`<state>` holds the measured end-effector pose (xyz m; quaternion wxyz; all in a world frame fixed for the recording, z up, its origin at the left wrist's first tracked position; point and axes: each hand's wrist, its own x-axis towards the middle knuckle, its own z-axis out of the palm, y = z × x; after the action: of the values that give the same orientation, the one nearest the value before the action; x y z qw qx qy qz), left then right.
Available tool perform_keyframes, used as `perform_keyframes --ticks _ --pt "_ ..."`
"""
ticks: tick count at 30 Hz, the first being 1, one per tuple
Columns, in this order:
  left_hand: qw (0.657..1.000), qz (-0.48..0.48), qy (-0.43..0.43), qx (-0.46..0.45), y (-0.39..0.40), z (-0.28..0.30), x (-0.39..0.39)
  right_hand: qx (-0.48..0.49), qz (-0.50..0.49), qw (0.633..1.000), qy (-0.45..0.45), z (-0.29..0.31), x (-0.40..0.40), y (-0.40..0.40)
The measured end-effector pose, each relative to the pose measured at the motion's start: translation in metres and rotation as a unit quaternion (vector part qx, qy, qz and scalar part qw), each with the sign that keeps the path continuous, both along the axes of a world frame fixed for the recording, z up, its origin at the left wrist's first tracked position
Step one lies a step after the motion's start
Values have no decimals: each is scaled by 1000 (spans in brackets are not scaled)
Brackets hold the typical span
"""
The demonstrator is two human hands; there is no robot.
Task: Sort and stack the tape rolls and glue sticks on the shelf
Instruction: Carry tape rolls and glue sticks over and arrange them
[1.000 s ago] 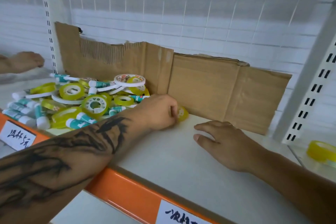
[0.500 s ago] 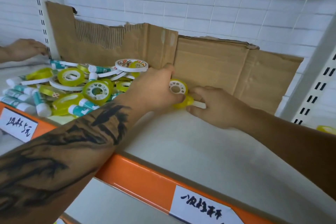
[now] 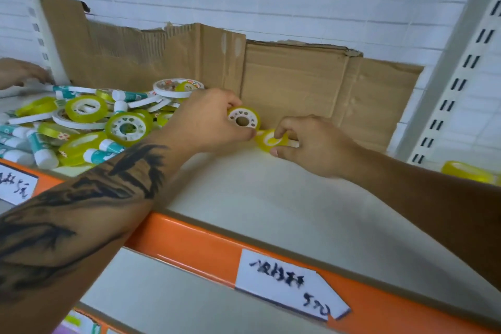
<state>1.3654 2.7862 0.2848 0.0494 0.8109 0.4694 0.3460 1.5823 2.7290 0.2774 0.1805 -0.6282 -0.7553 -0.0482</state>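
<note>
From the head view, your left hand (image 3: 208, 122) is reaching across the shelf (image 3: 284, 211), its fingers curling round a yellow tape roll (image 3: 244, 119) that is standing on edge, its white patterned core facing you, right in front of the cardboard backing (image 3: 298, 81). Your right hand (image 3: 311, 144) is pinching a second, smaller yellow roll (image 3: 269, 139) between thumb and fingertips, low at the shelf surface and just beside your left fingertips; whether that roll is touching the shelf you cannot tell. The two rolls are sitting close together, the upright one slightly behind and to the left.

The unsorted pile (image 3: 89, 122) of tape rolls and teal-and-white glue sticks is lying at the left end of the same shelf, well apart from both hands. Another yellow roll (image 3: 469, 172) is showing at the far right, beyond the upright post (image 3: 455, 68). Handwritten white labels (image 3: 287, 282) are sticking to the orange front rail (image 3: 189, 247). Another person's hand (image 3: 19, 72) is resting at the far left edge.
</note>
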Motion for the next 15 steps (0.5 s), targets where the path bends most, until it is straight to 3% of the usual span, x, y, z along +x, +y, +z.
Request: perform_keyframes --ticks 6,11,15 --pt "993 -53 105 17 -29 -6 24 2 -23 999 46 3 42 -67" --pt "971 -106 208 55 -71 -6 59 -1 -44 999 29 8 93 -134" --pt "967 -123 214 56 -113 -4 101 17 -66 997 32 12 139 -185"
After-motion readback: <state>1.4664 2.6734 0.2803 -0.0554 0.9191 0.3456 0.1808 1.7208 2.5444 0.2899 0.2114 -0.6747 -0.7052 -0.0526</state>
